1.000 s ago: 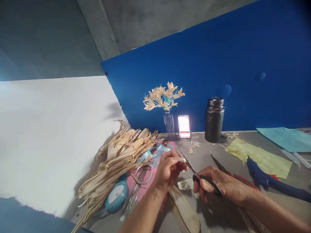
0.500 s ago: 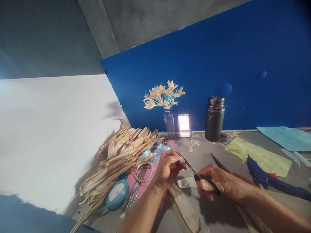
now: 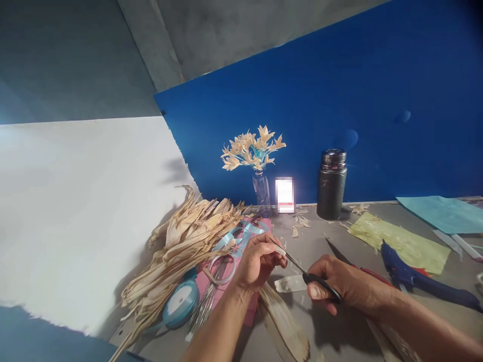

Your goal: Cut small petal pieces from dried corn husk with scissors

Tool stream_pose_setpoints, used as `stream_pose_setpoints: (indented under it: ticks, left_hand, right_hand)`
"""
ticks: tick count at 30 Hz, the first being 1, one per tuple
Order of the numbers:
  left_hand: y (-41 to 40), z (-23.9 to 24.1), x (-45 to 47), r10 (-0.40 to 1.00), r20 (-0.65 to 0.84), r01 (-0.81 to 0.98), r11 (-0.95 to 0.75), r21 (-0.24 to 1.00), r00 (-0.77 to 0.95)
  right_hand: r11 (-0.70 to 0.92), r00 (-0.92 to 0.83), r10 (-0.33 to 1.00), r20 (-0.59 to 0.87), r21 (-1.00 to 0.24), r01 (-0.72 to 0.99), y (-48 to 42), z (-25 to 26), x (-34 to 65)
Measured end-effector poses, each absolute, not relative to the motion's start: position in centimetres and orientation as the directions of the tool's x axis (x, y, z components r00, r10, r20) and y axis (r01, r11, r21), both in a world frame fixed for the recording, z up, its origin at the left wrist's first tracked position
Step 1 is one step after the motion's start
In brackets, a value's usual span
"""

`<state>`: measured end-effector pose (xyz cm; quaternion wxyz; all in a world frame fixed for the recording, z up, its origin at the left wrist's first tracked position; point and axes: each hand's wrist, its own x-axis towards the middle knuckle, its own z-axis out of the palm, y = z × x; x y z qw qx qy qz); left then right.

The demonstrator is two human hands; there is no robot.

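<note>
My left hand (image 3: 259, 260) pinches a small piece of pale dried corn husk (image 3: 279, 250) between thumb and fingers. My right hand (image 3: 327, 285) grips black-handled scissors (image 3: 295, 263), their blades pointing left and reaching the husk piece at my left fingertips. Whether the blades are closed on it I cannot tell. Below the hands, a pale husk strip (image 3: 290, 284) and a long, wide husk (image 3: 284, 322) lie on the table. A second pair of scissors with red handles (image 3: 372, 276) rests just beyond my right hand, partly hidden by it.
Left of my hands lies a heap of dried husks (image 3: 184, 236), with a blue ribbon roll (image 3: 181, 303) and thin wires (image 3: 206, 306) on pink paper (image 3: 251, 317). Husk flowers (image 3: 253, 147) stand in a glass vase (image 3: 261, 192). A dark flask (image 3: 331, 186) and a blue glue gun (image 3: 415, 279) are to the right.
The scissors have shifted slightly, their blades now looking closer together at the husk piece. My left hand has turned a little, showing more of the piece. The table things stay put.
</note>
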<state>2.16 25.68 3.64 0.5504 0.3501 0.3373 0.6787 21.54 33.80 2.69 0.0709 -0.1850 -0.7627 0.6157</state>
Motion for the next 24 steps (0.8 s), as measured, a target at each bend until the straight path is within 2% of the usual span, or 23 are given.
stream_pose_setpoints:
  ticks: [3, 6, 8, 15, 21, 24]
  left_hand:
    - [25.9, 3.1, 2.7, 0.971, 0.068, -0.510, -0.179, 0.841, -0.229]
    - [26.2, 2.3, 3.6, 0.960, 0.037, -0.505, -0.178, 0.845, -0.278]
    - [26.3, 1.7, 4.3, 0.958, 0.007, -0.491, -0.153, 0.858, -0.286]
    - [26.1, 1.4, 5.6, 0.976, -0.001, -0.428, -0.094, 0.899, -0.216]
    - [25.8, 1.9, 5.1, 0.978, 0.070, -0.214, -0.112, 0.970, -0.195]
    - [26.0, 1.8, 5.1, 0.962, 0.057, -0.282, -0.134, 0.950, -0.268]
  right_hand:
    - [0.164, -0.851, 0.523, -0.056, -0.973, 0.165, 33.8, 2.6, 20.8]
    - [0.039, -0.698, 0.716, 0.015, -0.999, 0.020, 33.7, 2.6, 20.2]
    - [0.002, -0.612, 0.790, 0.043, -0.998, -0.068, 33.6, 2.6, 20.2]
    - [0.073, -0.599, 0.793, 0.111, -0.993, -0.088, 33.5, 3.1, 20.8]
    - [0.050, -0.631, 0.772, 0.080, -0.997, -0.064, 33.8, 3.0, 21.0]
    - [0.053, -0.632, 0.769, 0.093, -0.995, -0.082, 33.9, 2.4, 20.9]
